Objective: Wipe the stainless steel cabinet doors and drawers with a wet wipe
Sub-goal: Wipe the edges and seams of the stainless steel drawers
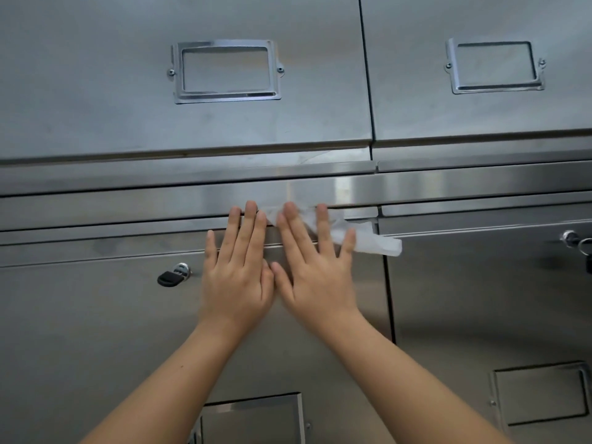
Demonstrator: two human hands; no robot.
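Left hand [238,277]: flat on the steel at middle of the frame, fingers straight and spread, holding nothing.
Right hand [315,274]: just beside it with the thumbs nearly touching. It's also flat, with straight fingers pressing the wipe against the metal rather than gripping it.
Wipe [368,240]: pinned under the right fingers along the top edge of the lower left door [96,331]. A loose tail pokes out to the right, over the gap toward the right door [480,299].
Drawers [96,91]: across the top of the frame, each with a shiny label frame [226,70].
Lock [173,277]: has a black key in it, left of the left hand.
Step in hand: looks to me like wiping the ledge and top strip of the lower left door.
Next move: I'd guess a sideways sweep along that strip. That needs even flat pressure, and probably re-bunching the tail so it doesn't drag.
Watch out: the key sticks out, so a leftward pass could snag the wipe on it.
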